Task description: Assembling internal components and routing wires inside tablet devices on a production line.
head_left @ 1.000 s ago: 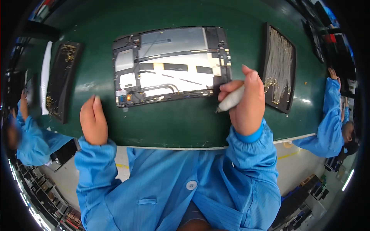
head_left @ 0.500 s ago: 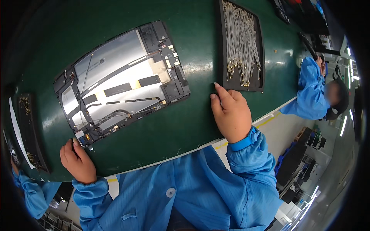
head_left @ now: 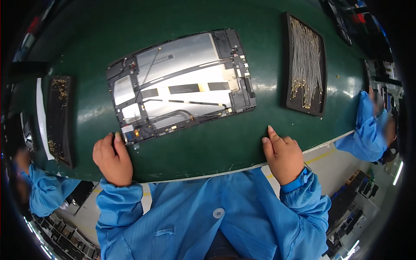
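Note:
An opened tablet (head_left: pixel 177 56) lies on the green table, its silver battery panels, black strips and cables exposed. Beside its near left corner rests my left hand (head_left: pixel 113 160), fingers bent and thumb a little apart. The thumb tip is close to that corner; whether it touches cannot be made out. My right hand (head_left: pixel 284 158) is over the near table edge, right of the tablet, forefinger stretched out and thumb apart, with nothing held. Beyond it stands a black tray (head_left: pixel 324 78) filled with thin grey cables (head_left: pixel 305 60) that have gold-coloured ends.
At the left, a dark tray (head_left: pixel 60 117) holds small gold-coloured parts, with a white strip (head_left: pixel 41 117) alongside. Other people in blue sleeves (head_left: pixel 47 190) sit at the left and the right (head_left: pixel 368 130). The table's near edge (head_left: pixel 199 177) runs in front of me.
The whole view has shifted, so the table things appear further right. My right hand has drawn back from the cable tray toward the near edge. My left hand stays by the tablet's corner.

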`<action>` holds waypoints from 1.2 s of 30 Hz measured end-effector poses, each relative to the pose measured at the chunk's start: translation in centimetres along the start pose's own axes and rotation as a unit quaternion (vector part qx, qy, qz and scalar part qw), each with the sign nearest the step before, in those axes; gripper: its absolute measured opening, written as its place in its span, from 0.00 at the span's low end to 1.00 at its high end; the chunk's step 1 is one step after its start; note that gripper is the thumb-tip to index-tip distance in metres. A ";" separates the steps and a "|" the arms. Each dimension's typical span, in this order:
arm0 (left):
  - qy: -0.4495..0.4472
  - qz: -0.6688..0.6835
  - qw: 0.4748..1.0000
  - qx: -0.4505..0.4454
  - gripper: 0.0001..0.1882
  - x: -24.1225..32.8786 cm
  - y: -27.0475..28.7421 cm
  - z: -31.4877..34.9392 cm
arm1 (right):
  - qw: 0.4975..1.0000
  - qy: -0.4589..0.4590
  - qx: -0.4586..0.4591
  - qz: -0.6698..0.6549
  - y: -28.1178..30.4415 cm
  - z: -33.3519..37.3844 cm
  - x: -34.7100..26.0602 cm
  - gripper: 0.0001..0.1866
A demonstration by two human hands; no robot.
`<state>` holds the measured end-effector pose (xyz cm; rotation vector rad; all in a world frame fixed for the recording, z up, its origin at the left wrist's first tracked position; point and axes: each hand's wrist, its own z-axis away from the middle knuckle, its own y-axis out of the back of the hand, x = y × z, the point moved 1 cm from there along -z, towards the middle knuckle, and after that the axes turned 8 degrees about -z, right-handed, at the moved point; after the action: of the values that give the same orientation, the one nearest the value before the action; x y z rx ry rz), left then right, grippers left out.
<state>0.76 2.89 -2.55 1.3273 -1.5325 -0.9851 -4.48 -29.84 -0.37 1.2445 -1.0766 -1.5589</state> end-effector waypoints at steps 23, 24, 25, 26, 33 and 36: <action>-0.220 0.021 0.975 -0.019 0.20 8.7 -1.3 -2.1 | 0.981 0.082 0.171 -0.031 -1.3 0.2 3.2 0.07; -0.222 0.024 0.975 -0.017 0.21 8.6 -1.6 -2.5 | 0.982 0.085 0.168 -0.033 -1.2 -0.1 3.1 0.07; -0.219 0.020 0.975 -0.020 0.21 8.2 -1.9 -3.2 | 0.983 0.089 0.158 -0.037 -1.3 -0.3 3.0 0.07; -0.215 0.013 0.976 -0.024 0.21 7.9 -2.5 -4.5 | 0.984 0.089 0.149 -0.038 -1.3 -0.4 2.9 0.08; -0.213 -0.080 0.972 0.052 0.18 6.4 -7.8 -17.2 | 0.987 0.077 0.136 -0.039 -1.5 -0.4 3.6 0.08; -0.203 -0.154 0.965 0.065 0.15 4.5 -9.0 -22.8 | 0.988 0.071 0.130 -0.048 -1.1 -0.5 3.6 0.07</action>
<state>24.88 -3.28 -3.21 1.5581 -1.7487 -1.4448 -4.67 -33.04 -2.44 1.5798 -1.1692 -1.4081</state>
